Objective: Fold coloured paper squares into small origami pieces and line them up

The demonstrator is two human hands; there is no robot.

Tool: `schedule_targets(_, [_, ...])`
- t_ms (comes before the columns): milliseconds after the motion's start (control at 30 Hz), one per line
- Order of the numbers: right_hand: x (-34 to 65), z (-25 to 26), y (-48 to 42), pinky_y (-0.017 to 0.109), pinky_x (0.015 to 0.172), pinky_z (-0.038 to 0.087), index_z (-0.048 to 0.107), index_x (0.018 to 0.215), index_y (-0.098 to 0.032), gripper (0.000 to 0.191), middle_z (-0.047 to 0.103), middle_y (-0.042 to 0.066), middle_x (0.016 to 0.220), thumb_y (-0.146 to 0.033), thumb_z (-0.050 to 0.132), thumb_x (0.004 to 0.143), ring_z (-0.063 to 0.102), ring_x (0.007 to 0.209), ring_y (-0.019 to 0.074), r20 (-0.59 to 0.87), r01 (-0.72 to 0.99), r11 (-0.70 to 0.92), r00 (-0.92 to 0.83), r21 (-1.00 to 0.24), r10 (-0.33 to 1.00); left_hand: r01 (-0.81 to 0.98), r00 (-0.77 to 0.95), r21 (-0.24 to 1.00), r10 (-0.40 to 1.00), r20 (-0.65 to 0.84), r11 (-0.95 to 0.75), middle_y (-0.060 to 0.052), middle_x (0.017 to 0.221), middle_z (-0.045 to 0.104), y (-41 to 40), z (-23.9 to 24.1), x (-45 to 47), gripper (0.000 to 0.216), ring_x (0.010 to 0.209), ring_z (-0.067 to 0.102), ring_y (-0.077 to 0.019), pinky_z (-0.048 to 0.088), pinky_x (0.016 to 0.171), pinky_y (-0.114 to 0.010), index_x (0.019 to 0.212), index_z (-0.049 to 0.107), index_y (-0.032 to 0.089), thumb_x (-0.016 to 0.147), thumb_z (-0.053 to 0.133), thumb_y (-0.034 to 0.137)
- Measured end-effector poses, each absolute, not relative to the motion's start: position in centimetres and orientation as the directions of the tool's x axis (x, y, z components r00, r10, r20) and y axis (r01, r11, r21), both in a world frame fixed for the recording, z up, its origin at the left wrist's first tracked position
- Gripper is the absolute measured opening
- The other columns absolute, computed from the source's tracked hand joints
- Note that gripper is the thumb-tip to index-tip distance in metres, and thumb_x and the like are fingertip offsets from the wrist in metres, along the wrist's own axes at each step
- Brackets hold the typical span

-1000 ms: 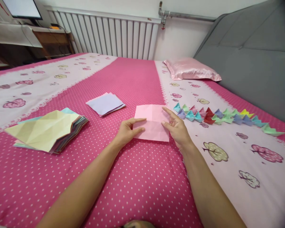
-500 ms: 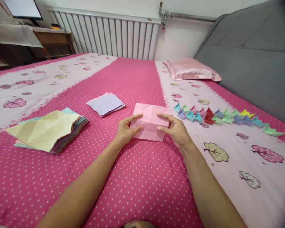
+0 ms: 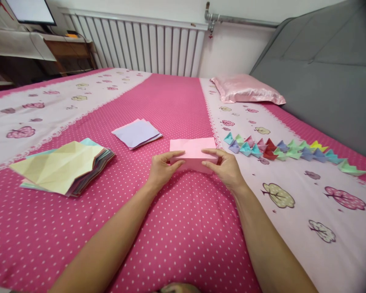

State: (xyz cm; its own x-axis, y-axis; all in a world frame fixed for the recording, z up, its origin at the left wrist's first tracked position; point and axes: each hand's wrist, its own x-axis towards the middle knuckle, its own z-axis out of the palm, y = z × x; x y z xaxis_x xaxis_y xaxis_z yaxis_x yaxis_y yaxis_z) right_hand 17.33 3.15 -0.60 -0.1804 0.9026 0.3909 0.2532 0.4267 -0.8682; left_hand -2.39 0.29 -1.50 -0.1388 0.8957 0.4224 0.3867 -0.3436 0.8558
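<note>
A pink sheet of origami paper (image 3: 192,151) is held up just above the bed, bent along a crosswise crease. My left hand (image 3: 165,167) pinches its left side between thumb and fingers. On the right side, my right hand (image 3: 222,165) grips it the same way. Ahead and to the left lies a small stack of square paper (image 3: 137,133) with a lilac sheet on top. Farther left is a thicker pile of creased sheets (image 3: 62,167), topped by a pale yellow one.
To the right, several folded paper boats (image 3: 270,149) in many colours stand in rows on the bedspread (image 3: 183,228). A pink pillow (image 3: 247,90) rests by the grey headboard (image 3: 326,69). Behind the bed are a white radiator (image 3: 140,42) and a desk with a monitor (image 3: 30,12).
The pink paper, flatter before, is now bent along its middle crease, its upper part tipped and its lower part angled down. Both hands keep their hold in nearly the same place.
</note>
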Motion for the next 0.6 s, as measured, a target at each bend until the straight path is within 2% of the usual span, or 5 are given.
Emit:
schedule_targets(200, [17.2,-0.5,2.9,0.032,0.074,0.047,0.071,0.09,-0.023,0.022,0.059,0.002,0.081,-0.026,0.068,0.069,0.056,0.075,0.0157,0.447,0.381,0.458,-0.123,-0.803,0.886,0.334,-0.173,0.875,0.89,0.422,-0.35,-0.005,0.076,0.072,0.38,-1.68,-2.37,0.016,0.059,0.062,-0.0135,0.046,0.054,-0.024,0.081,0.072,0.018,0.066,0.068,0.023])
schedule_targets(333, [17.1,-0.52,2.84,0.029,0.065,0.048,0.072,0.085,-0.023,0.017,0.053,0.002,0.081,-0.029,0.067,0.07,0.054,0.072,0.0144,0.473,0.371,0.471,-0.092,-0.8,0.876,0.325,-0.158,0.869,0.884,0.44,-0.374,-0.003,0.071,0.07,0.43,-1.8,-2.48,0.012,0.055,0.055,-0.0114,0.042,0.052,-0.023,0.079,0.073,0.021,0.068,0.068,0.024])
schedule_targets(467, [17.12,-0.5,2.98,0.034,0.076,0.049,0.072,0.079,-0.022,0.018,0.051,0.006,0.097,-0.035,0.068,0.068,0.053,0.093,0.0197,0.499,0.382,0.477,-0.048,-0.791,0.866,0.452,-0.19,0.785,0.813,0.55,-0.424,0.0,0.065,0.054,0.7,-1.58,-2.82,0.008,0.06,0.047,-0.0114,0.039,0.054,-0.024,0.074,0.072,0.024,0.067,0.07,0.026])
schedule_targets(533, [17.12,-0.48,3.04,0.037,0.087,0.045,0.071,0.075,-0.02,0.018,0.051,0.008,0.11,-0.036,0.069,0.068,0.05,0.104,0.0222,0.508,0.4,0.477,-0.032,-0.782,0.861,0.484,-0.239,0.763,0.775,0.586,-0.427,0.0,0.068,0.048,0.87,-1.38,-3.03,0.008,0.065,0.045,-0.0122,0.04,0.057,-0.024,0.07,0.071,0.023,0.064,0.072,0.029])
schedule_targets(600, [17.07,-0.49,3.03,0.04,0.095,0.039,0.069,0.07,-0.019,0.018,0.052,0.008,0.115,-0.037,0.069,0.068,0.05,0.108,0.0228,0.491,0.389,0.468,-0.047,-0.793,0.87,0.441,-0.272,0.788,0.773,0.573,-0.429,0.0,0.072,0.049,0.96,-1.17,-3.13,0.012,0.07,0.046,-0.0128,0.041,0.061,-0.025,0.063,0.067,0.02,0.063,0.073,0.03])
